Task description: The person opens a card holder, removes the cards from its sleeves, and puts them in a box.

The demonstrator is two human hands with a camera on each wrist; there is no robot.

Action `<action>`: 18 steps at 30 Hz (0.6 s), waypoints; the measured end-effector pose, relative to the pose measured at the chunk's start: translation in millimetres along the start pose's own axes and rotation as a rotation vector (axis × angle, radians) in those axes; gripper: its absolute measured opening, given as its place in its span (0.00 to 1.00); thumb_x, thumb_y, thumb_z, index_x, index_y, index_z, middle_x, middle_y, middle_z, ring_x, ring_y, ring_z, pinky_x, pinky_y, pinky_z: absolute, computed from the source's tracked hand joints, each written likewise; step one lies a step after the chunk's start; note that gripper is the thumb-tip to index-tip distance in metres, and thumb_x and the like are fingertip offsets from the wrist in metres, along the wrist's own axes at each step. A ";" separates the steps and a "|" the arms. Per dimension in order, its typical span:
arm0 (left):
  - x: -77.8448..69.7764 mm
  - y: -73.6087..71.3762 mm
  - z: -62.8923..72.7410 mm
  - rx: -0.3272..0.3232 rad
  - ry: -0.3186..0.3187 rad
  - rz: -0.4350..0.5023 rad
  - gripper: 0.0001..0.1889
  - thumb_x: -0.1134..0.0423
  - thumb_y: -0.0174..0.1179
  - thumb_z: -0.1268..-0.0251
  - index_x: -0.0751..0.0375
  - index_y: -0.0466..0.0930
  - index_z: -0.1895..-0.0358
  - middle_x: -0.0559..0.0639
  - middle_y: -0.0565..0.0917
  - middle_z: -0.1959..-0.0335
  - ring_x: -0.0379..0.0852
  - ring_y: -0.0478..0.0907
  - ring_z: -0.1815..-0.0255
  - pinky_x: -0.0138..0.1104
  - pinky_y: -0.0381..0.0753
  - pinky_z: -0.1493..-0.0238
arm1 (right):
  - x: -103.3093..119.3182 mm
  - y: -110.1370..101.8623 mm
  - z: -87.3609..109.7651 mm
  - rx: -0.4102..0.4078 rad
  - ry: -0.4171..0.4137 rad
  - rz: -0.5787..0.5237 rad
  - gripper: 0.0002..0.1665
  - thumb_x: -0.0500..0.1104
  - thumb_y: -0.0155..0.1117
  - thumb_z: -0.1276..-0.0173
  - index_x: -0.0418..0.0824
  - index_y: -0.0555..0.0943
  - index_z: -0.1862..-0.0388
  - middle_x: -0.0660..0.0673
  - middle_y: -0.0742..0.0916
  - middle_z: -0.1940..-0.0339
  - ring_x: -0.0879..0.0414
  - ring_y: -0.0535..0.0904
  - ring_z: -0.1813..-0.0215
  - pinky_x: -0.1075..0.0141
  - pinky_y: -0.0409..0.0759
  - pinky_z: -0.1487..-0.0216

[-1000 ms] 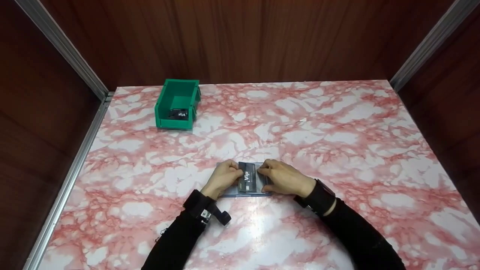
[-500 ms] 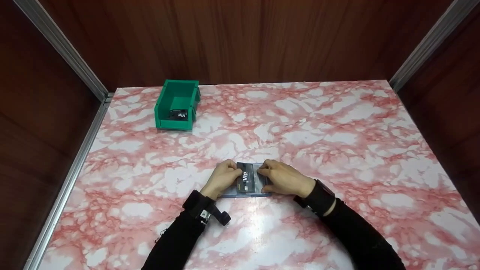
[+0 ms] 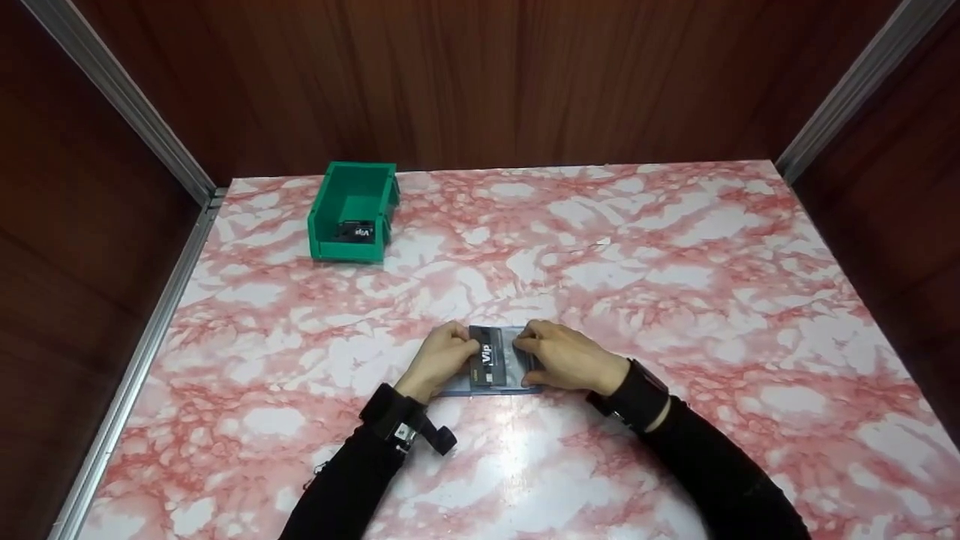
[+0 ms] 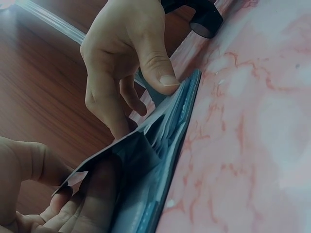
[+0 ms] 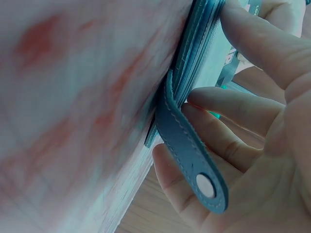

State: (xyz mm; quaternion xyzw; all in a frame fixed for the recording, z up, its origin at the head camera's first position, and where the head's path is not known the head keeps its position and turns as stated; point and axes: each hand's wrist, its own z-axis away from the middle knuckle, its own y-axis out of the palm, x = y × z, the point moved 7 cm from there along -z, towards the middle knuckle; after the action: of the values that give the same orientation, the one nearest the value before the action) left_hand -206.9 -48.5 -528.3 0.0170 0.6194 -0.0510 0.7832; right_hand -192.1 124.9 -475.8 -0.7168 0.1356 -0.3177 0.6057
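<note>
While the left hand pinches a Vip card in its grip, the right hand holds the open wallet at right

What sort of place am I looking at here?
Probably an enclosed work booth: dark brown wood-grain panels and silver metal corner strips surround the back and sides of a red-and-white marbled tabletop, where an open green plastic bin stands.

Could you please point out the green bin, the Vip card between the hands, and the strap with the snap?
Green bin (image 3: 349,252): head view, its front wall.
Vip card (image 3: 488,360): head view, middle of its printed face.
Strap (image 5: 187,144): right wrist view, middle of its band.
</note>
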 end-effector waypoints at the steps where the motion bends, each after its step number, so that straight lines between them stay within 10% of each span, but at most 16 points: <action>1: 0.3 -0.9 0.7 -0.001 -0.003 0.005 0.09 0.77 0.58 0.43 0.60 0.69 0.68 0.41 0.70 0.82 0.37 0.74 0.77 0.26 0.75 0.75 | 0.2 -0.1 -0.2 0.001 0.000 0.000 0.34 0.47 0.82 0.36 0.27 0.84 0.38 0.39 0.84 0.52 0.47 0.82 0.54 0.54 0.85 0.51; 18: -4.1 -22.7 11.5 -0.035 -0.029 0.038 0.05 0.77 0.58 0.40 0.67 0.74 0.64 0.50 0.82 0.76 0.40 0.81 0.75 0.28 0.82 0.72 | -1.1 2.3 0.6 0.000 -0.014 -0.002 0.33 0.47 0.82 0.37 0.28 0.85 0.39 0.39 0.84 0.52 0.45 0.83 0.53 0.53 0.85 0.49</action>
State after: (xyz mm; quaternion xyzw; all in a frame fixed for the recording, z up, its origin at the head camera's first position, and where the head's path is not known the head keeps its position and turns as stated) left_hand -198.9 -71.9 -520.9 0.0144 0.6084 -0.0255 0.7931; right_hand -192.1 125.5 -478.4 -0.7193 0.1307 -0.3130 0.6063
